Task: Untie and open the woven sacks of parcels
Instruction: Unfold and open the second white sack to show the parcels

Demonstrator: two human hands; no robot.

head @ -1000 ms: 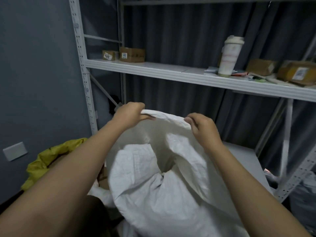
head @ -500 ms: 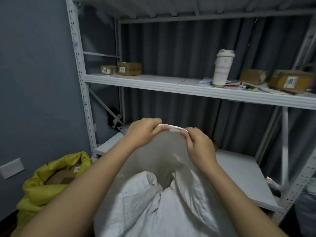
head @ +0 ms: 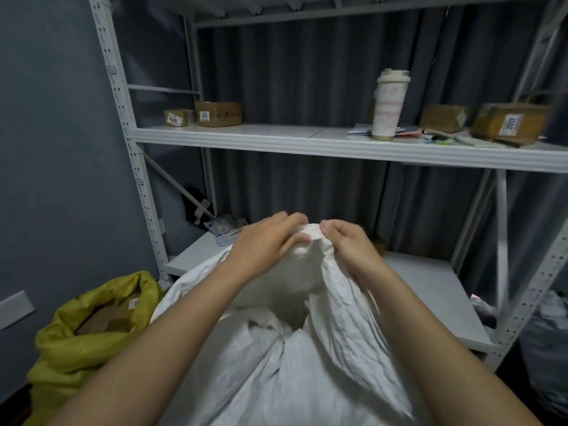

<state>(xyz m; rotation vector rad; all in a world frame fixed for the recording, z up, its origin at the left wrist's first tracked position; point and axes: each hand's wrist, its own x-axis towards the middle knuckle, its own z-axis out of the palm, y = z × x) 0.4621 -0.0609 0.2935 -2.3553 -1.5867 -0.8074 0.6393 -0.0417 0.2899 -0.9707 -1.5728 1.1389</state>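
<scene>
Two bare forearms reach up from the bottom edge toward the middle of the view, over a crumpled white woven sack that fills the near foreground. Its top edge is gathered into a bunch held up between both hands. The left hand curls its fingers and thumb around the left side of that bunch, and the right hand pinches the right side with bent fingers; the two hands sit almost touching. Below the grip the fabric falls in deep folds around a dark hollow.

To the left, lower down, a yellow woven sack stands with its mouth open, and brown cardboard parcels with a white label show inside. A pale wall plate sits on the blue-grey wall beside it.

Behind the white sack runs the lower shelf of a light metal rack, with some crumpled wrapping at its back left. On the upper shelf stand two small labelled cardboard boxes at the left, a tall white tumbler right of centre on papers and pens, and two more cardboard boxes at the far right. Dark corrugated sheeting backs the rack.
</scene>
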